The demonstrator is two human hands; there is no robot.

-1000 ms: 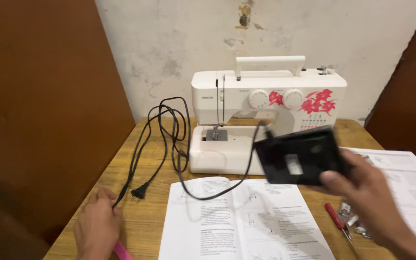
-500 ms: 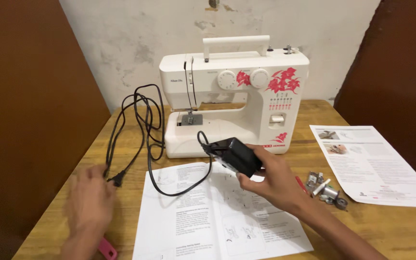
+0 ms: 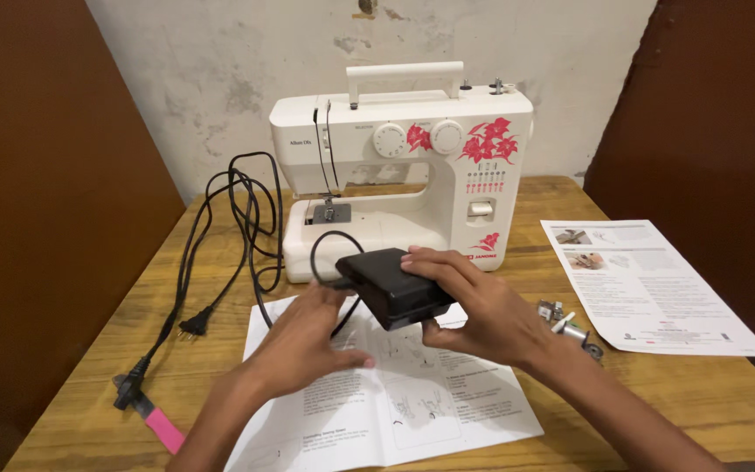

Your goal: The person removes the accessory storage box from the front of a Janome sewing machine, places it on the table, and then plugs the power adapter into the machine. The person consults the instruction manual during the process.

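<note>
Right hand point(image 3: 474, 310) has its fingers point(image 3: 425, 260) draped over the top of the black foot pedal point(image 3: 391, 284), thumb tucked under, a proper wrap-around grip. Left hand point(image 3: 308, 336) sits at the pedal's 8 o'clock with fingers loosely spread, palm down, near its cord point(image 3: 251, 232); can't tell if it's touching. Pedal hovers over the open manual point(image 3: 395, 402), white sewing machine point(image 3: 404, 175) at 12 o'clock. Loose sheet point(image 3: 648, 288) lies at 3 o'clock.

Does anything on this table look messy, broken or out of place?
Nothing looks broken. The black cord lies in loose tangled loops left of the sewing machine, its plug unplugged on the table. Small metal parts are scattered by the right hand, which holds the black pedal. The wall behind is stained and flaking.
</note>
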